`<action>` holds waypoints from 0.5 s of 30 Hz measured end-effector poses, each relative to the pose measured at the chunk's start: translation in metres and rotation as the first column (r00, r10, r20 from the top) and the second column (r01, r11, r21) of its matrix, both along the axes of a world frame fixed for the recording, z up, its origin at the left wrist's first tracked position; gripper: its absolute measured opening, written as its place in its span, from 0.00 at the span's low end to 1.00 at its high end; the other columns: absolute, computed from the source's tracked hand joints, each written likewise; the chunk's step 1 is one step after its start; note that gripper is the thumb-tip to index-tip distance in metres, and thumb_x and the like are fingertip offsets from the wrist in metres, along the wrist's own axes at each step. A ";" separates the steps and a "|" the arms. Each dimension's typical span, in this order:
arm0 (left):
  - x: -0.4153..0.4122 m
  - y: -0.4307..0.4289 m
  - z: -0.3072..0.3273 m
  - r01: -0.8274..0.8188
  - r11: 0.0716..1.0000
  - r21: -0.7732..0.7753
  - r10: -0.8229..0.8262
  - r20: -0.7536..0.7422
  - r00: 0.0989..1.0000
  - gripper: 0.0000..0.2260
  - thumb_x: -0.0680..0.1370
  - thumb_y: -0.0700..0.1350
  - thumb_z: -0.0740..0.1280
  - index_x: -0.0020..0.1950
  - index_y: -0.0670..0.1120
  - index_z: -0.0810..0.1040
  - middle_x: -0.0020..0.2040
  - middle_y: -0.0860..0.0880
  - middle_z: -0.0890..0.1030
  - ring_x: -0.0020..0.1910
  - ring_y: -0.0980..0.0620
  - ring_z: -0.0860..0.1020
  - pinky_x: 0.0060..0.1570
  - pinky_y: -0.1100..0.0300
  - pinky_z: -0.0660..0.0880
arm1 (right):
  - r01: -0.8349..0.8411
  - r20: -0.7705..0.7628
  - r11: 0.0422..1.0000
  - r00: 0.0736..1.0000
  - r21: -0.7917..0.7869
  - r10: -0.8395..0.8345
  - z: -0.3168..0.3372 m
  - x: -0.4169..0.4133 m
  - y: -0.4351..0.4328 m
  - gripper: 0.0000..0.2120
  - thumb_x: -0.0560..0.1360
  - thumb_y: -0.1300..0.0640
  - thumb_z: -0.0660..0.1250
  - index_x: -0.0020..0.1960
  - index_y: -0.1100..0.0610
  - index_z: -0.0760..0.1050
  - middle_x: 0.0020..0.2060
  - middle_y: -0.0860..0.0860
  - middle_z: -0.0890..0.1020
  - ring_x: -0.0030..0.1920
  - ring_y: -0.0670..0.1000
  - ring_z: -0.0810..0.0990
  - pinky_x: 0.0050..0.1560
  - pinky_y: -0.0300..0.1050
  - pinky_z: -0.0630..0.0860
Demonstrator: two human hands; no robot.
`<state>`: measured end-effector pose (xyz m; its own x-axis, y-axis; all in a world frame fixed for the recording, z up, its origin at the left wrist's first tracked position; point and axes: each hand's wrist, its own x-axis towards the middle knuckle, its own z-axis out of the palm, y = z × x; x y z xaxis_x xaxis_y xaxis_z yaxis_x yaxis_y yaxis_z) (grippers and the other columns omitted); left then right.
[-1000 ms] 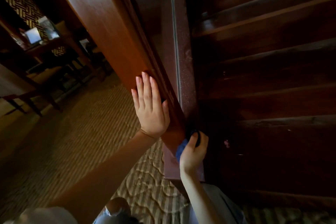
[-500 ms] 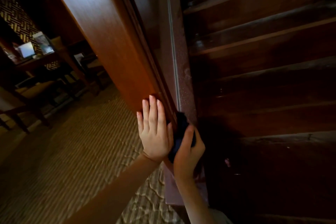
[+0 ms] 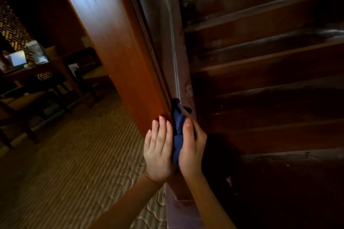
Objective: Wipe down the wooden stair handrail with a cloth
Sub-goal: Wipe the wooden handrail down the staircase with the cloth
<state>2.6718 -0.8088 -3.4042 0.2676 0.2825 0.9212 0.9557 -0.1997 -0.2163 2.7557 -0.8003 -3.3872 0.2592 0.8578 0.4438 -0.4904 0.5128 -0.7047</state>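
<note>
Dark blue cloth: bunched, pressed against the inner edge of the wooden handrail, low on its run.

Right hand: grip closed round the cloth, thumb lying up along it. Its fingers are hidden on the far side, and much of the cloth is covered.

Left hand: fingers straight, flat on the rail's outer face, just beside the cloth. Grip wide, holding nothing.

Stair treads to the right; the lower ones are lost in shadow.

Patterned carpet to the left.

Far left: a dark surface carrying pale items, too blurred to identify.
</note>
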 end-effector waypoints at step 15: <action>0.000 0.001 0.187 0.080 0.993 0.091 -0.083 0.029 0.996 0.25 0.80 0.38 0.52 0.76 0.35 0.51 0.77 0.41 0.51 0.78 0.44 0.47 0.76 0.50 0.44 | 0.053 0.032 0.947 0.997 0.318 -0.066 0.086 0.001 0.005 0.14 0.77 0.53 0.61 0.60 0.42 0.76 0.57 0.30 0.78 0.61 0.36 0.76 0.59 0.27 0.69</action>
